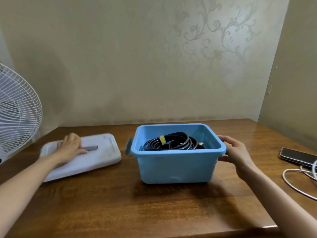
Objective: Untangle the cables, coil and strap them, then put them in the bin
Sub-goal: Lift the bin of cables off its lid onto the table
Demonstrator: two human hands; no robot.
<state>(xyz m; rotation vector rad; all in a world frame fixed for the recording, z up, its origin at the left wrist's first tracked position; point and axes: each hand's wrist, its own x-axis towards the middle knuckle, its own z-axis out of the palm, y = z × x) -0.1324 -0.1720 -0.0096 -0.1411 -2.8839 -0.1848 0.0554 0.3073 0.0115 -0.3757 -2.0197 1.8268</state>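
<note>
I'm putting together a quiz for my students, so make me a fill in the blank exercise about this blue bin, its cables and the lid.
The blue plastic bin holds coiled ____ cables.
A ____ strap binds the coil.
The left hand grips the grey handle of the white plastic lid, lying on the wooden table to the bin's ____.
The right hand grips the bin's ____ side.
Missing words: black, yellow, left, right.
</note>
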